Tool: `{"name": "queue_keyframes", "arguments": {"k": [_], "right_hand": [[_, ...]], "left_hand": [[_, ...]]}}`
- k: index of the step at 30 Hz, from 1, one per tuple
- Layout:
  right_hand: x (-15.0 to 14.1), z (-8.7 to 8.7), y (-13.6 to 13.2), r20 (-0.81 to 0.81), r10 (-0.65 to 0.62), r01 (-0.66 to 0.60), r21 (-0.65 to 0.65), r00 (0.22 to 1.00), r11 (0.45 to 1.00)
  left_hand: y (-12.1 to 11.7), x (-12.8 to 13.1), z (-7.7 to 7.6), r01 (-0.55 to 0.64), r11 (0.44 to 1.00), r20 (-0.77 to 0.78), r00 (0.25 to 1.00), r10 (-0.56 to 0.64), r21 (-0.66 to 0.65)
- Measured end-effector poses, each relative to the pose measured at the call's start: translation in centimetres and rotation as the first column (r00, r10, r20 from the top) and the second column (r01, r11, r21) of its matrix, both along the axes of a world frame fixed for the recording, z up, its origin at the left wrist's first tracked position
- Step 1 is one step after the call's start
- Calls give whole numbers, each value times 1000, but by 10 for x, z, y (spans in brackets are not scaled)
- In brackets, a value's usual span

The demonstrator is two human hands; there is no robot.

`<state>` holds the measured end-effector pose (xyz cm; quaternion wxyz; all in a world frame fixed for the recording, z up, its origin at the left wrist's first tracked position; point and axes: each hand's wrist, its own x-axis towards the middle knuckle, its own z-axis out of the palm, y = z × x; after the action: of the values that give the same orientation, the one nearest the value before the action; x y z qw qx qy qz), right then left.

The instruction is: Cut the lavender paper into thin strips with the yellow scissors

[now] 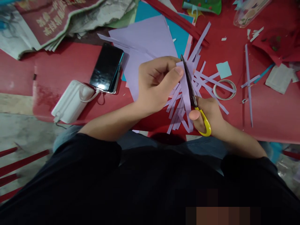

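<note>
Scissors (193, 97) in curled right hand (212, 113) — left hand (156, 82) closed, pinching purple paper (185, 90).

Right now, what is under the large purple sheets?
Blue paper and a pink edge show from beneath the purple sheets; whatever lies fully covered cannot be seen.

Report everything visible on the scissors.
The scissors have yellow handles, plastic by the look, and dark, metallic-looking blades. The right hand grips the handles, partly covering them. The blades point away from the body, slightly left, and lie against the purple paper held by the left hand, above loose strips. How far they are open is unclear.
</note>
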<state>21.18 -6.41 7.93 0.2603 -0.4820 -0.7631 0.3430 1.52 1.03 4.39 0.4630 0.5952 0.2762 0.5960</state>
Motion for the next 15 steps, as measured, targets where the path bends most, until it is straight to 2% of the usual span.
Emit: {"name": "queue_keyframes", "arguments": {"k": [1, 3, 6, 9, 11, 15], "right_hand": [[1, -2, 1, -23, 7, -7, 4, 1000, 1000], [3, -7, 3, -77, 30, -30, 6, 997, 1000], [7, -14, 8, -176, 22, -29, -41, 984, 999], [10, -18, 16, -316, -66, 16, -157, 946, 987], [13, -17, 22, -406, -132, 51, -204, 904, 978], [18, -13, 35, -509, -273, 219, -165, 816, 962]], "left_hand": [[0, 2, 0, -56, 998, 33, 998, 56, 5], [1, 5, -1, -63, 998, 96, 993, 64, -16], [5, 8, -7, -2, 978, 111, 994, 25, -208], [16, 5, -18, -3, 952, 117, 992, 41, -306], [27, 2, -25, -36, 928, 61, 996, 63, -371], [49, -7, -32, -145, 838, -82, 989, 120, -527]]}}
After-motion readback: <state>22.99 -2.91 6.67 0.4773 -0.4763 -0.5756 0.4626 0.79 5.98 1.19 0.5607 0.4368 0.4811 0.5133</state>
